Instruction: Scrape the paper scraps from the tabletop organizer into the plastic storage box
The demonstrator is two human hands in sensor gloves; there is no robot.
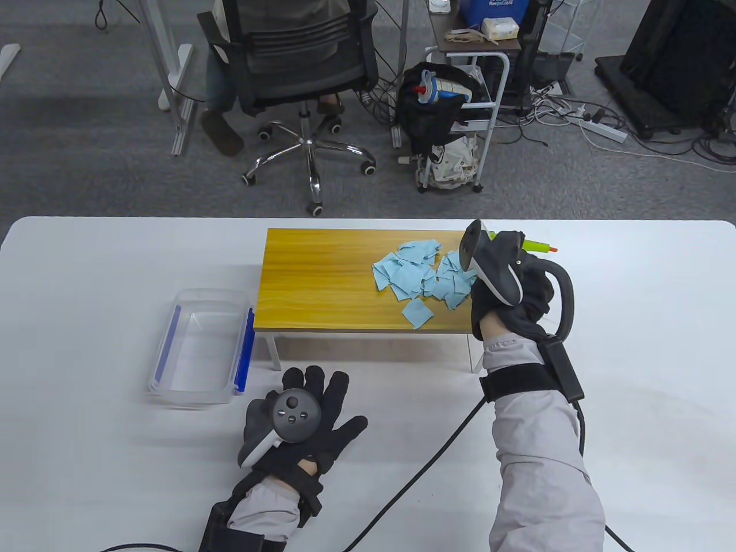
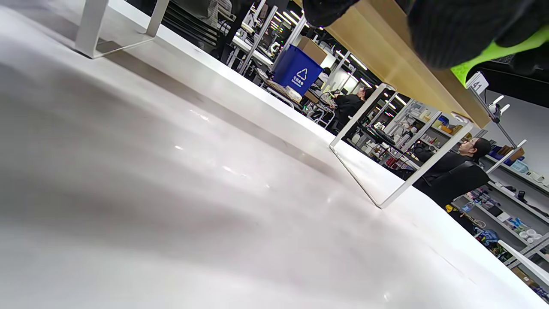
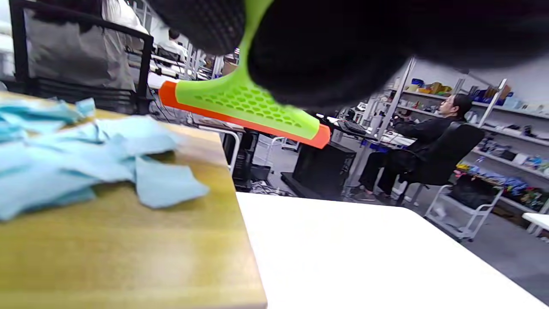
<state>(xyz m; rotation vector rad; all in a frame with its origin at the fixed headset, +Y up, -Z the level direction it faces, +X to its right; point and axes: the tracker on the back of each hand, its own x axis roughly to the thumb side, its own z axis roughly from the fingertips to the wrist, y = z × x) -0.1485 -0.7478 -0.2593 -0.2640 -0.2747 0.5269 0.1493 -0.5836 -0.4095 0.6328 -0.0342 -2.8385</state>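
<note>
A wooden tabletop organizer (image 1: 322, 282) stands on white legs at the table's middle. A pile of several light blue paper scraps (image 1: 422, 276) lies on its right half, also in the right wrist view (image 3: 77, 159). My right hand (image 1: 509, 270) grips a green scraper with an orange edge (image 3: 244, 107) at the organizer's right end, just right of the scraps; its tip shows in the table view (image 1: 540, 246). A clear plastic storage box (image 1: 201, 348) with blue strips sits empty left of the organizer. My left hand (image 1: 310, 414) rests flat on the table, fingers spread, in front of the box.
The white table (image 1: 632, 345) extends right of the organizer. Glove cables (image 1: 425, 466) trail across the table toward the front edge. An office chair, a cart and floor cables lie beyond the table's far edge.
</note>
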